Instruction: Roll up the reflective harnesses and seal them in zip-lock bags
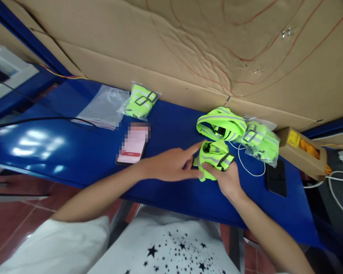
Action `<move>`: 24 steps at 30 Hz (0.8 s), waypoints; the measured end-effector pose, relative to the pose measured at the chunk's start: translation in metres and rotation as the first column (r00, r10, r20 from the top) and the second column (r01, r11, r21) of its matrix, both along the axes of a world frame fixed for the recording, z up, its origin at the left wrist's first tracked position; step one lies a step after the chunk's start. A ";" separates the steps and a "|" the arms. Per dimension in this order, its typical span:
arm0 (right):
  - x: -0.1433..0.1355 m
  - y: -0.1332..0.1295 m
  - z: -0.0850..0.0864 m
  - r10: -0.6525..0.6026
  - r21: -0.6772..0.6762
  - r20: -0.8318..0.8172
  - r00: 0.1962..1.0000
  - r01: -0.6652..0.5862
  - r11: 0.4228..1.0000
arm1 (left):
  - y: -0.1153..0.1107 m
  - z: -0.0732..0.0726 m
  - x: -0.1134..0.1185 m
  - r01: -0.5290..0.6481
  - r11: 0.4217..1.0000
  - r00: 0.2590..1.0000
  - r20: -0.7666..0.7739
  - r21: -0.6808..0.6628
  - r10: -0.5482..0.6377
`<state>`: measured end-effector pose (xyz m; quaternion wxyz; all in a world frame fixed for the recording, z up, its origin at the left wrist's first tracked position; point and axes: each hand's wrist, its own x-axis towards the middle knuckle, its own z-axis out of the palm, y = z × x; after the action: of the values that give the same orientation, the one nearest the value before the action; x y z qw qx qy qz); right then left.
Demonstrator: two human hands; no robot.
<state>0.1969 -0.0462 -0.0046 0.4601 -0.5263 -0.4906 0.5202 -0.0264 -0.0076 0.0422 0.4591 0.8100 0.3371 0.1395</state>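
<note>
A rolled neon-yellow reflective strap bundle (214, 158) with grey stripes and a black buckle is above the blue table's front part. My right hand (227, 179) grips it from the right, thumb across its lower face. At its left side is my left hand (177, 163), thumb and forefinger spread apart, fingertips close to or touching the bundle; its other fingers are curled. A looser coil of the same strap (221, 123) lies just behind. Bagged neon bundles (261, 140) sit right of the coil, and another bagged bundle (141, 101) lies at the back left.
Clear flat bags (104, 106) lie at the back left of the blue table (171, 194). A lit phone (133, 144) is left of my hands. To the right are a dark phone (276, 177), a white cable (253, 174) and a cardboard box (303, 154). Cardboard panelling stands behind.
</note>
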 end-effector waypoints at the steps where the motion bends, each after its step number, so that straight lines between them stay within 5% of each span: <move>1: 0.003 0.001 0.000 -0.019 -0.007 -0.039 0.999 0.019 1.000 | 0.007 0.009 -0.017 -0.049 0.997 0.998 0.032 0.053 0.047; 3: 0.007 0.004 -0.001 -0.074 -0.017 -0.096 0.993 0.072 0.997 | 0.024 0.020 -0.062 -0.273 0.931 0.960 0.007 0.244 0.279; 6: 0.011 0.007 0.000 -0.137 -0.041 -0.133 0.982 0.133 0.990 | 0.042 0.018 -0.136 -0.422 0.672 0.779 -0.136 0.608 0.612; 10: 0.011 0.010 -0.001 -0.109 -0.031 -0.113 0.988 0.106 0.994 | 0.043 0.001 -0.205 -0.412 0.567 0.339 -0.458 0.713 0.822; 13: 0.009 0.010 -0.005 -0.087 -0.023 -0.092 0.992 0.085 0.996 | 0.035 -0.001 -0.221 -0.382 0.567 0.069 -0.589 0.730 0.805; 16: 0.009 0.010 -0.007 -0.089 -0.040 -0.098 0.991 0.086 0.996 | 0.030 0.003 -0.221 -0.334 0.624 0.047 -0.649 0.706 0.759; 19: 0.008 0.010 -0.005 -0.085 -0.057 -0.099 0.991 0.079 0.995 | 0.029 0.007 -0.214 -0.308 0.617 0.011 -0.646 0.724 0.764; 22: 0.009 0.011 -0.002 -0.096 -0.083 -0.110 0.989 0.087 0.993 | 0.029 0.012 -0.209 -0.351 0.558 -0.080 -0.618 0.752 0.782; 24: 0.009 0.013 0.000 -0.115 -0.098 -0.132 0.985 0.103 0.990 | 0.027 0.017 -0.209 -0.422 0.443 -0.112 -0.531 0.791 0.840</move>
<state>0.2060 -0.0337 -0.0050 0.4962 -0.5358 -0.4041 0.5509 -0.2353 0.0199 0.0590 -0.1151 0.5155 0.8459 -0.0742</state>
